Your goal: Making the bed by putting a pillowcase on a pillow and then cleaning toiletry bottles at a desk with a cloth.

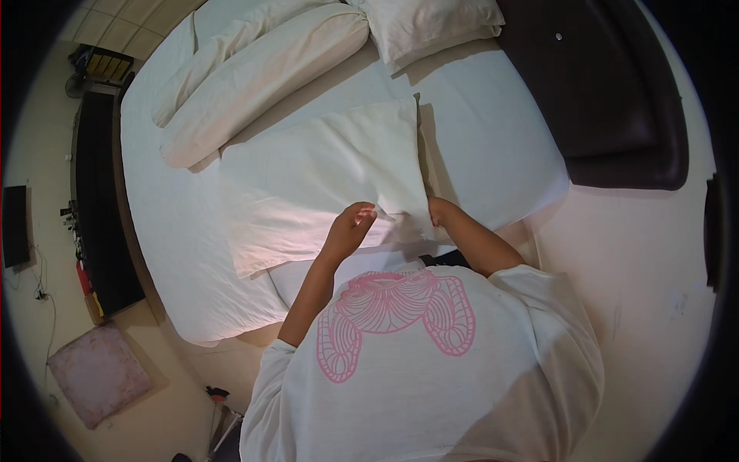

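Note:
A pillow in a white pillowcase (312, 173) lies on the bed just before me, its right end edged by a loose fabric flap. My left hand (352, 225) is over the pillow's near side, fingers curled and parted, with nothing seen in it. At the pillow's near right corner is my right hand (439, 212); its fingers are partly hidden behind the pillowcase edge, and the cloth puckers beside it. Beyond the pillow lies a long white bolster (265, 86). White fitted sheet (491, 127) covers the mattress beneath.
Another white pillow (433, 26) rests near the dark padded headboard (606, 98). A bunched white cloth or blanket (213, 58) lies beyond the bolster. Past the bed's left side stands a long dark cabinet (104, 202). A pinkish square cushion or mat (99, 375) is at lower left.

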`<state>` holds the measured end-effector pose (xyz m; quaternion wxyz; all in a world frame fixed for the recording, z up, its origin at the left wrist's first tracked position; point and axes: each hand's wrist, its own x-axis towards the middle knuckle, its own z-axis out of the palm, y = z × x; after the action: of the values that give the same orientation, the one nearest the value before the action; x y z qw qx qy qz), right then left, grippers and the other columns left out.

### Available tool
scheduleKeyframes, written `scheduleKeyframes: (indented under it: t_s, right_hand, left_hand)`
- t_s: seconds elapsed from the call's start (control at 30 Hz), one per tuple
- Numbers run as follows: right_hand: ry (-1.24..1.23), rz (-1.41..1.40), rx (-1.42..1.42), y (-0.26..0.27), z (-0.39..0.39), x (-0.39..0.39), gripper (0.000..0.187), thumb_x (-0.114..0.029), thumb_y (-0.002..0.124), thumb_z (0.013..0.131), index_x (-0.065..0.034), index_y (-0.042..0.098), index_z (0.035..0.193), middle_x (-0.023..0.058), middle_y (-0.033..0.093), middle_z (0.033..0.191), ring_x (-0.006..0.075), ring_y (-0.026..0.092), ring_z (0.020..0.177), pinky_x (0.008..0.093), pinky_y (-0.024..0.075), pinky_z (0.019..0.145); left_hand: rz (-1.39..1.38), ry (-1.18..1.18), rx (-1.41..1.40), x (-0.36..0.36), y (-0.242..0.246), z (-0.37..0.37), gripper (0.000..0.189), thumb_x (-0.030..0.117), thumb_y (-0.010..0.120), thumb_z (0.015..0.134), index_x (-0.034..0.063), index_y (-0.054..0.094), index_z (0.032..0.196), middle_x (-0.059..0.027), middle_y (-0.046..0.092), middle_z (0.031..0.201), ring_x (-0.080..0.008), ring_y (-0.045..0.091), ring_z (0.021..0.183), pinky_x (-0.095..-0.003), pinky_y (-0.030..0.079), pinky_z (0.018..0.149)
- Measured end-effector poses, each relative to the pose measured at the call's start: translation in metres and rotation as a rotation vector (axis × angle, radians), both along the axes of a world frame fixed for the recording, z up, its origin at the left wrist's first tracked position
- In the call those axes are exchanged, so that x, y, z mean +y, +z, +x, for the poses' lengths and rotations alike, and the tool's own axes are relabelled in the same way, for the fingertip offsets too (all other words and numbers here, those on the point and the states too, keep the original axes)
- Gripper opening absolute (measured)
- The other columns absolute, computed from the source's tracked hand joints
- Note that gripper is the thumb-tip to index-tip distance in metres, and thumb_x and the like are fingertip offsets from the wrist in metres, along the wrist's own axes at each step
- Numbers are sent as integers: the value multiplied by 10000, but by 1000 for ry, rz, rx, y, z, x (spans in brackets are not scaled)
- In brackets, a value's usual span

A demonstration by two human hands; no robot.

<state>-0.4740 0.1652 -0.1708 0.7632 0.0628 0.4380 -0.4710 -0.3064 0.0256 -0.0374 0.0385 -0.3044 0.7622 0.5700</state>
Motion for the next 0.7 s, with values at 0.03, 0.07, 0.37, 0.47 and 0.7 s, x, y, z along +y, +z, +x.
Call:
scheduleKeyframes:
  t_s: [0.03, 0.07, 0.37, 0.47, 0.7]
  right_hand:
    - [22, 21, 37, 9, -3, 11, 299, -261, 583, 834, -59, 607, 1053, 78, 651, 891, 160, 632, 712, 309, 528, 631]
    - [-50, -51, -3, -5, -3, 20, 329, -289, 550, 851, -47, 593, 1070, 88, 642, 920, 166, 630, 746, 322, 525, 668]
    - [-208, -29, -69, -9, 8, 55, 304, -269, 475, 891, -30, 554, 1061, 76, 611, 970, 184, 604, 839, 320, 498, 722]
    - [85, -617, 988, -105, 6, 101, 255, -215, 496, 871, -38, 553, 1046, 79, 606, 962, 183, 599, 843, 325, 492, 728]
    - [-344, 164, -142, -5, -14, 54, 243, -211, 505, 816, -61, 576, 993, 87, 613, 906, 196, 598, 825, 334, 480, 747]
  left_hand:
    - [4, -10, -7, 2, 1, -8, 351, 279, 552, 865, 7, 561, 1085, -143, 616, 989, -222, 586, 927, -305, 452, 807]
    - [2, -34, 14, 4, 2, -16, 330, 257, 550, 868, 0, 560, 1075, -134, 613, 991, -209, 581, 931, -297, 451, 796]
    - [-214, -629, 180, 38, -8, -109, 202, 182, 560, 823, 56, 608, 973, -119, 611, 961, -269, 583, 888, -366, 440, 773]
    - [-344, -956, 186, 74, -23, -144, 188, 214, 534, 820, 85, 630, 915, -98, 610, 942, -283, 571, 912, -465, 365, 892]
    - [-791, -1045, -223, 32, -41, -131, 282, 259, 562, 781, 133, 596, 1032, -64, 586, 954, -265, 522, 988, -547, 208, 995]
